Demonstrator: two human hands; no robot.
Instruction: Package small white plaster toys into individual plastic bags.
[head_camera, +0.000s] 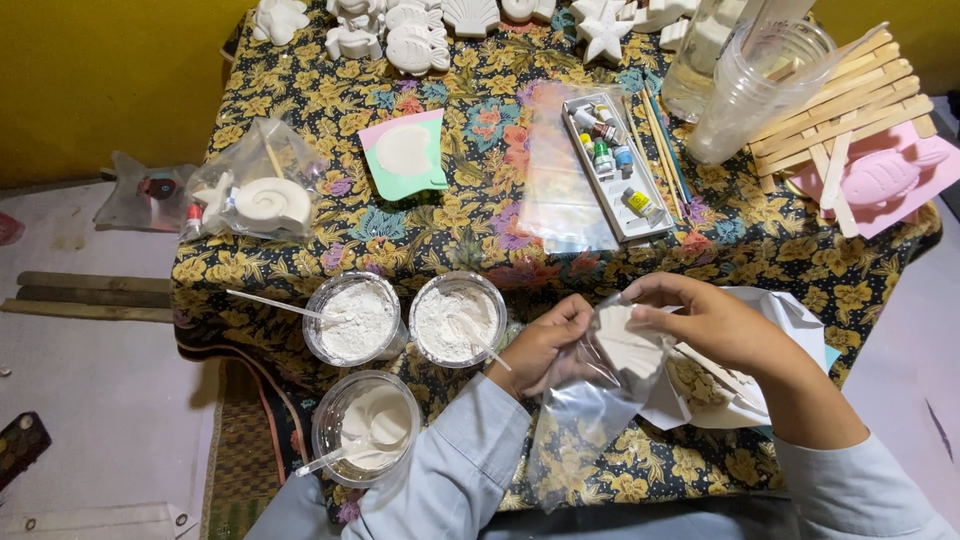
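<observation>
plaster shell (625, 340) sits between hands, left (540, 345) and right (705, 320) gripping its clear bag (585, 410).

**Shell into the bag**

We see the left hand (545, 340) pinching the mouth of a clear bag (585, 415) while the right hand (710, 325) holds a white plaster shell (625, 345) at its opening. Just left stand two cups of white powder (358, 320) and one of wet plaster (368, 425). A paint tray (612, 165) lies farther back on the floral cloth (470, 230).
</observation>
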